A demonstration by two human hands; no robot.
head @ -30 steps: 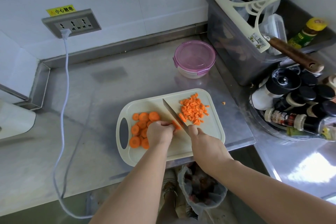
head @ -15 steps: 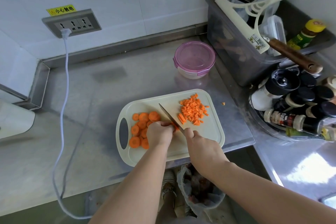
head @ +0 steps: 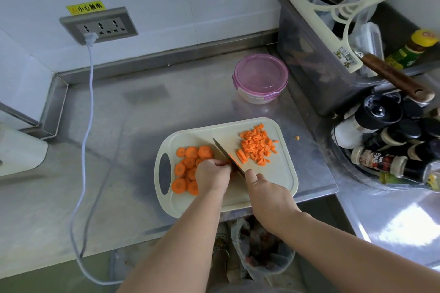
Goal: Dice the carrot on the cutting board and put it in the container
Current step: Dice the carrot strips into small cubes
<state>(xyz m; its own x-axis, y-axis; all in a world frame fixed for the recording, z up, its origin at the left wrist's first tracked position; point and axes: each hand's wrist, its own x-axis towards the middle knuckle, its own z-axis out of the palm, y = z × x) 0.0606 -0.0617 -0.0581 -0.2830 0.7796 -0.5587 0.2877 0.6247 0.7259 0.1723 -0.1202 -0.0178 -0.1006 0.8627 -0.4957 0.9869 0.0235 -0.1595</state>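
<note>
A cream cutting board (head: 283, 173) lies on the steel counter. Several round carrot slices (head: 188, 164) sit on its left half, and a heap of diced carrot (head: 258, 144) with a few strips lies on its right half. My left hand (head: 212, 175) has its fingers curled down on carrot pieces at the board's middle. My right hand (head: 266, 194) grips the handle of a knife (head: 226, 156), whose blade rests against the left fingers. The round container (head: 260, 78) with a pink lid on it stands behind the board.
A dark bin (head: 314, 59) with a squeegee and utensils stands at the back right. Spice bottles (head: 392, 145) crowd the right side. A white cable (head: 83, 150) runs from the wall socket down the counter's left. One carrot bit (head: 296, 137) lies off the board. A lined waste bin (head: 262, 250) sits below the counter edge.
The knife has shifted left along the carrot towards my left hand, leaving fresh strips beside the diced heap. My left hand stays in place.
</note>
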